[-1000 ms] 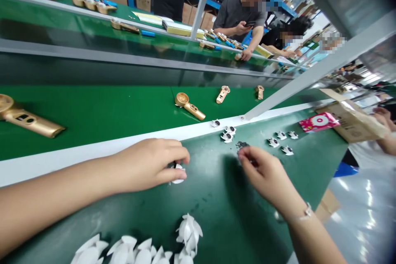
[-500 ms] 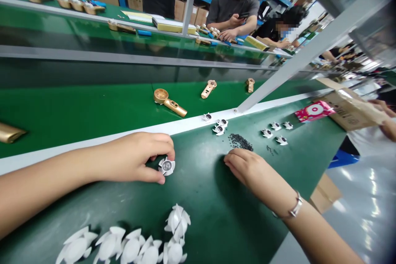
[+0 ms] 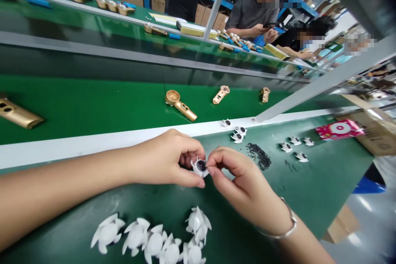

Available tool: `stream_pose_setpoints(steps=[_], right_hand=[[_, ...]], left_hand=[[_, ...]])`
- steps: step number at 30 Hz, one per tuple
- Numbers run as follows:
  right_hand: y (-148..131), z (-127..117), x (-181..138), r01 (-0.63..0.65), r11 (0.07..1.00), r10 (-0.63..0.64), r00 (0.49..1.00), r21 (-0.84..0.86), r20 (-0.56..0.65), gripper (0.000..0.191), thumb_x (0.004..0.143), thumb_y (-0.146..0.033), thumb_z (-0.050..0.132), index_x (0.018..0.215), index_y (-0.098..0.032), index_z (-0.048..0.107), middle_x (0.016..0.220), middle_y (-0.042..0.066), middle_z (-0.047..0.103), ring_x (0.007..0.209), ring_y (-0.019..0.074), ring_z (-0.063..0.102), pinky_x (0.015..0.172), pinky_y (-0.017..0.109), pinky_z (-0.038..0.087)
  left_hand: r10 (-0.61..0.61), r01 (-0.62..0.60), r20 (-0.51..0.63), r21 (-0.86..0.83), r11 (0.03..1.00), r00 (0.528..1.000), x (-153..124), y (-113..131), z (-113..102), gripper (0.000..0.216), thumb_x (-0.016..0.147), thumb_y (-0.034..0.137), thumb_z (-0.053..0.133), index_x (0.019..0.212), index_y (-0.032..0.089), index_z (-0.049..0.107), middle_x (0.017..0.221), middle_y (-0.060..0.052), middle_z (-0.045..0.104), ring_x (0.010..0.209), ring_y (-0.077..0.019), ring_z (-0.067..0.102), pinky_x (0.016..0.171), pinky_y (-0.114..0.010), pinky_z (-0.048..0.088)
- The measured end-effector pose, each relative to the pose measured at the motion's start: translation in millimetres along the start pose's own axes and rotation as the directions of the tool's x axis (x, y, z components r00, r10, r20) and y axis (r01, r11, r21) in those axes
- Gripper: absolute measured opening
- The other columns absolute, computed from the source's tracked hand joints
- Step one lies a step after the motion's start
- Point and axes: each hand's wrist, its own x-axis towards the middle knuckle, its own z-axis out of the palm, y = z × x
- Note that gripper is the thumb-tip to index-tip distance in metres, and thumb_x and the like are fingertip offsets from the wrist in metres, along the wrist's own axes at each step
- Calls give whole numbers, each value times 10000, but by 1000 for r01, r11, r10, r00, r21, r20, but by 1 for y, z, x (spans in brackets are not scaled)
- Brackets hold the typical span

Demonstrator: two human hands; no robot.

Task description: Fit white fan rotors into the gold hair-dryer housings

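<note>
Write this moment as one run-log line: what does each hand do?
left hand: holds white fan wheel | right hand: fingertips pinched at its hub | near: black bits pile, spare fan wheels

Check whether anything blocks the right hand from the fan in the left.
Nothing visible does. The left hand pinches the fan, and the right hand touches its hub; the black pellets lie off to the right.

Green bench (image 3: 216, 218): row of white fans (image 3: 154, 241) at near edge, one stacked on the others. Pile of black bits (image 3: 259, 155) mid-bench. Dark-hubbed fans in two groups of three: by the white strip (image 3: 237, 135) and further right (image 3: 293, 146). Pink pack (image 3: 338, 128) touching box (image 3: 375, 132) at the right end. Belt (image 3: 77, 103) behind the strip carries gold housings (image 3: 181, 105), spaced well apart.
</note>
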Motion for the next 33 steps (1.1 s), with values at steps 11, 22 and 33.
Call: stream_pose_setpoints(steps=[11, 22, 33], right_hand=[[-3, 7, 4, 31, 1000, -31, 999, -7, -37, 136, 913, -95, 546, 887, -216, 602, 862, 13, 633, 764, 135, 588, 679, 265, 473], [20, -7, 103, -342, 905, 264, 918, -254, -298, 213, 961, -293, 528, 1078, -157, 643, 1000, 108, 702, 968, 264, 656, 902, 425, 496], [69, -7, 180, -532, 842, 505, 836, -92, -214, 283, 954, -343, 620, 1163, -152, 620, 1112, 67, 656, 920, 189, 658, 794, 379, 568]], left_hand=[[-189, 176, -29, -240, 955, 982, -2, 10, -6, 320, 592, 396, 882, 749, 193, 691, 659, 40, 646, 566, -113, 567, 497, -210, 422], [-275, 125, -254, -483, 867, 927, 10, -13, -24, 320, 653, 337, 858, 781, 167, 619, 657, 47, 608, 612, -108, 581, 598, -229, 457], [-298, 69, -260, -636, 769, 919, 14, -17, -35, 427, 592, 254, 908, 852, 165, 581, 840, 12, 669, 751, -117, 650, 724, -264, 532]])
